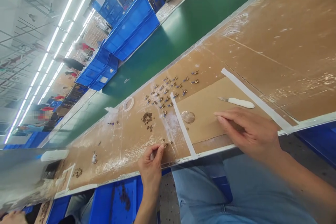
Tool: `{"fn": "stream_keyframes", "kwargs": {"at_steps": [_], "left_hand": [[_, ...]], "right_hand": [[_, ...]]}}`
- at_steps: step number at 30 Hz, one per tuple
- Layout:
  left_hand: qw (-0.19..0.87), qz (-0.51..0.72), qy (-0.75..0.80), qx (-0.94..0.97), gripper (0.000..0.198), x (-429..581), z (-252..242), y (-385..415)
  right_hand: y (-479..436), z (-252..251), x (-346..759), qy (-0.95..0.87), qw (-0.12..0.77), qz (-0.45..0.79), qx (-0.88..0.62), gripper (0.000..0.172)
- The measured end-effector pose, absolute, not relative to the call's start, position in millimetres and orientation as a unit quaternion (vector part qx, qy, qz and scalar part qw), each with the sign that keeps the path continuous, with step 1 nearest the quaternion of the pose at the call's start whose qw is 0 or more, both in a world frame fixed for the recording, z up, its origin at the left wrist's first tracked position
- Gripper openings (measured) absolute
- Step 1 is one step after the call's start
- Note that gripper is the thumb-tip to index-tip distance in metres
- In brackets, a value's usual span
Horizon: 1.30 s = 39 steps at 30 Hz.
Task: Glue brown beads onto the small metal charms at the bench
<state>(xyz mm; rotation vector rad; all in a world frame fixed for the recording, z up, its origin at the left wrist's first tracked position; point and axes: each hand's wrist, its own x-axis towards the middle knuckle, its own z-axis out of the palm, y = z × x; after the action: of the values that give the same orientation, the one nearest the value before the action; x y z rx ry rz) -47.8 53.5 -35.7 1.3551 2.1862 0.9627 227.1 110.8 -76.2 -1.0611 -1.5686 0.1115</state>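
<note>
My left hand (151, 164) is at the table's near edge, thumb and forefinger pinched together. A tiny piece shows at its fingertips, too small to name, with a few small dark brown pieces (171, 142) close by. Over the taped brown sheet (207, 101), my right hand (249, 129) has its thumb and forefinger closed; anything between them is too small to make out. Just beyond it lies a white-handled knife (240, 103), its blade pointing left. A small clear round dish (188, 117) rests on the sheet's left part.
Several small blue-and-gold figures (162, 98) stand beyond my left hand, near a pile of brown pieces (147, 118). A tape roll (128, 104) and a white bottle (111, 110) lie farther left. Behind runs a green conveyor belt (181, 35) with blue crates (133, 29). Other people sit along the line.
</note>
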Motion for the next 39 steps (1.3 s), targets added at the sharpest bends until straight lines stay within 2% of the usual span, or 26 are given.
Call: {"fn": "stream_keyframes", "kwargs": {"at_steps": [6,30,39], "left_hand": [[0.178,0.338,0.783,0.490,0.025,-47,-40,53],[0.101,0.276,0.765,0.573,0.019,-38,-34,58],[0.054,0.158,0.708,0.686,0.017,-39,-22,72]], "right_hand": [[112,-75,228,-0.671,0.584,0.023,-0.456,0.025],[111,-76,228,-0.663,0.582,0.046,-0.468,0.025],[111,-76,230,-0.664,0.577,0.044,-0.475,0.022]]}}
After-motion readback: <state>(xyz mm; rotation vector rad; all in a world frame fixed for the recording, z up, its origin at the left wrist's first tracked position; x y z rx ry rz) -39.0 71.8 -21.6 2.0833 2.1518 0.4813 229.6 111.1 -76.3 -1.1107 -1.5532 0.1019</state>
